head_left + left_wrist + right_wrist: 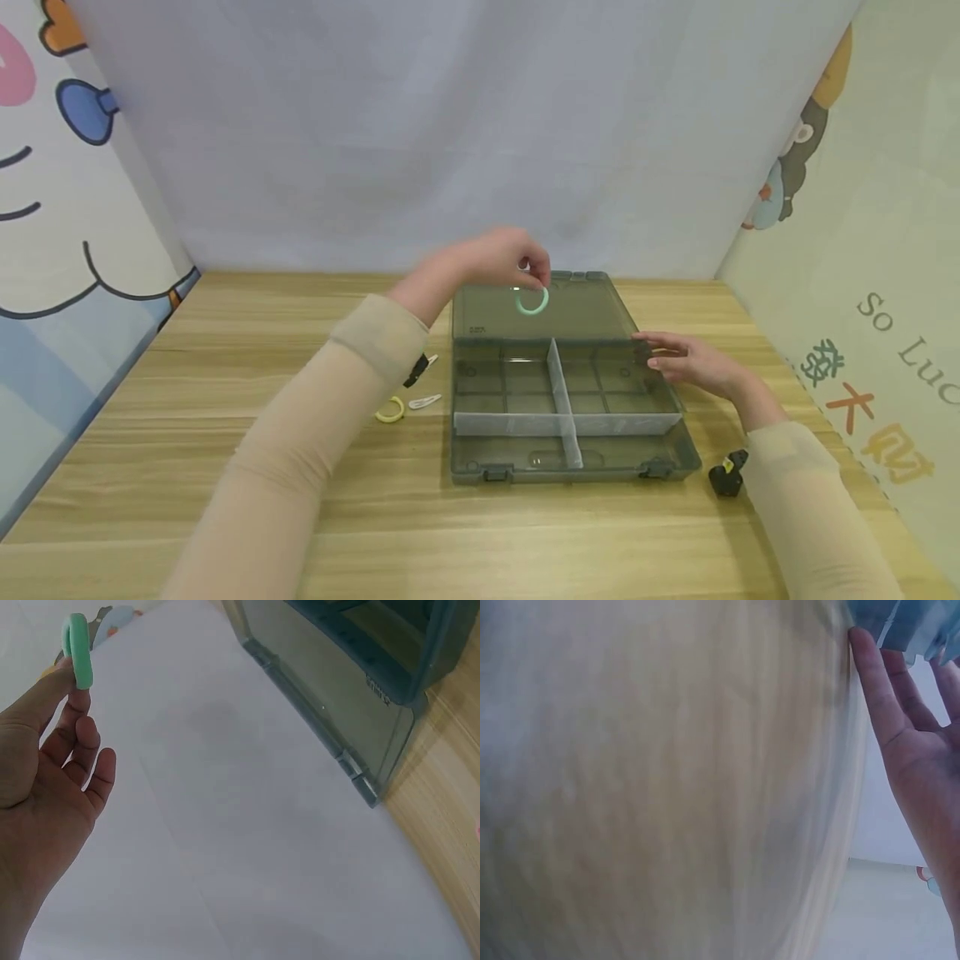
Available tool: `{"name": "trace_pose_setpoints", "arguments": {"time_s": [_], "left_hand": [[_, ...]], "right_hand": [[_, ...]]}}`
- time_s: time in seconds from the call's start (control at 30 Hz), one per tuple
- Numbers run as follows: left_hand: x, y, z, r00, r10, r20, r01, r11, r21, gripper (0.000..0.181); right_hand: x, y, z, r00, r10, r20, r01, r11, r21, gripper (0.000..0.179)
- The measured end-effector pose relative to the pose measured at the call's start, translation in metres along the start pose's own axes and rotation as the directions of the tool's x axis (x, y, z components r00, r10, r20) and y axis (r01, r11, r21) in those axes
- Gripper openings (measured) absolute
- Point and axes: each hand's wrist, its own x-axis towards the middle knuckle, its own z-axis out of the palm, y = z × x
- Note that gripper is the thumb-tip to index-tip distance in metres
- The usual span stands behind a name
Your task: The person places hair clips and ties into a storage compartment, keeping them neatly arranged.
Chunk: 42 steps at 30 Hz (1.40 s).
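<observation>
While the left hand (506, 257) pinches a mint-green, round plastic-looking ring (532, 312) between thumb and fingertip, its other fingers curl loosely beneath in the left wrist view. That ring is held aloft, seen from the head against the smoky-grey translucent lid (487, 315), which lies folded back on the far side of a matching shallow plastic box (577, 479). The right hand (697, 367) grasps nothing; its fingers, mostly straight, touch the box's right side near the far corner (the right wrist view, largely blurred, shows the fingertips at the plastic). Inside the box, one frosted, strip-like divider (510, 425) runs left to right, and another frosted divider (559, 379) crosses it from near to far. Left of the box, on the pale wood-grain table (555, 542), lie a yellow ring (400, 411) beside the left sleeve (315, 433), a slim white hair clip (424, 402) and, farther back, a black clip-like piece (415, 372) partly hidden by that sleeve. At near right, a black object with a yellow patch (725, 481) sits just beside the right sleeve (810, 492).
</observation>
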Motion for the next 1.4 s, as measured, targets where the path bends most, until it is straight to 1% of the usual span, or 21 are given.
{"name": "trace_pose_setpoints", "arguments": {"time_s": [0.13,0.27,0.5,0.57,0.7,0.87,1.17,1.27,1.4], "left_hand": [[0.012,0.008,0.007,1.0,0.01,0.011,-0.01,1.0,0.005,0.006],[0.023,0.012,0.017,0.999,0.039,0.025,-0.039,0.999,-0.005,0.007],[0.036,0.018,0.033,0.998,0.058,0.035,-0.059,0.998,0.025,0.007],[0.04,0.019,0.039,0.996,0.075,0.039,-0.076,0.997,0.028,0.008],[0.049,0.019,0.057,0.994,0.092,0.062,-0.091,0.996,-0.01,0.008],[0.056,0.023,0.078,0.991,0.081,0.11,-0.079,0.997,-0.026,0.007],[0.064,0.033,0.102,0.976,0.119,0.181,-0.117,0.993,-0.024,0.008],[0.065,0.034,0.109,0.968,0.136,0.208,-0.135,0.991,-0.021,0.007],[0.066,0.035,0.119,0.956,0.153,0.249,-0.148,0.988,-0.039,0.007]], "right_hand": [[0.001,-0.001,-0.001,1.0,0.006,-0.004,-0.006,1.0,-0.003,0.057],[0.002,-0.001,-0.002,1.0,0.013,0.001,-0.013,1.0,0.0,0.057],[0.003,-0.001,-0.003,1.0,0.005,0.005,-0.005,1.0,0.004,0.057],[0.004,-0.001,-0.004,1.0,0.003,0.007,-0.003,1.0,0.006,0.056],[0.005,0.0,-0.006,1.0,0.008,0.018,-0.009,1.0,0.022,0.057],[0.004,0.001,-0.005,0.999,0.02,0.026,-0.021,0.999,0.039,0.058],[0.003,0.0,-0.005,0.999,0.027,0.033,-0.028,0.999,0.035,0.058],[0.003,0.0,-0.005,0.999,0.025,0.03,-0.027,0.999,0.037,0.058],[0.003,0.0,-0.004,0.999,0.028,0.029,-0.029,0.998,0.047,0.059]]}}
